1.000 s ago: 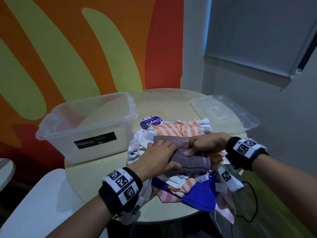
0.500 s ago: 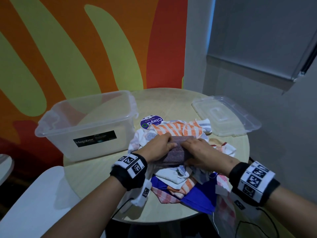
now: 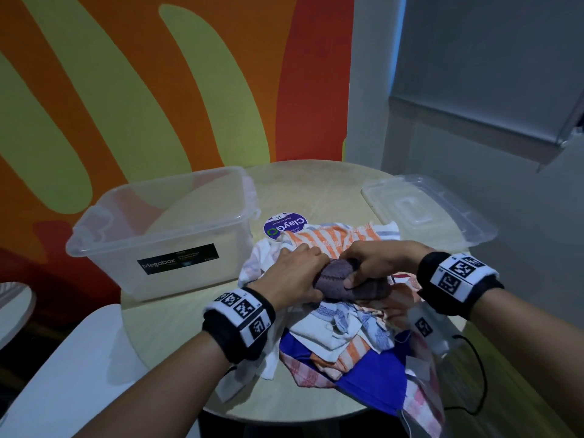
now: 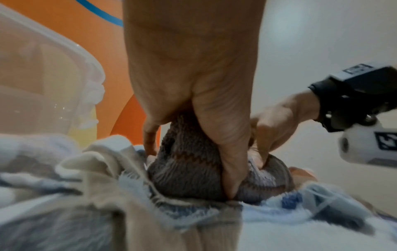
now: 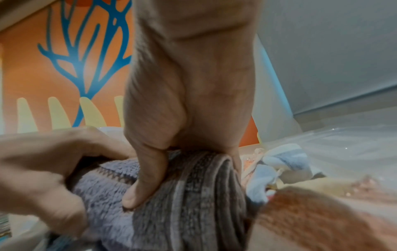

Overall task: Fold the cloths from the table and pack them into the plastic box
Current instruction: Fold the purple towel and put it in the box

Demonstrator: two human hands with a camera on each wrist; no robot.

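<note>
Both forearms are bare. Each wrist wears a black band (image 3: pixel 239 324) with white tags printed in black square codes. A white camera pod (image 4: pixel 369 144) and thin black cable (image 3: pixel 477 374) hang below the right band.

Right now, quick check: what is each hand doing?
Left hand: grips the purple towel.
Right hand: grips the same purple towel, thumb pressed on top.

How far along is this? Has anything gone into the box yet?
Nothing looks packed: the plastic box shows no cloth inside, and its lid lies apart on the table. In hand: the left hand and right hand both grip a bunched purple cloth on top of the pile. Left to do: the whole heap of cloths beneath is unfolded.
</note>
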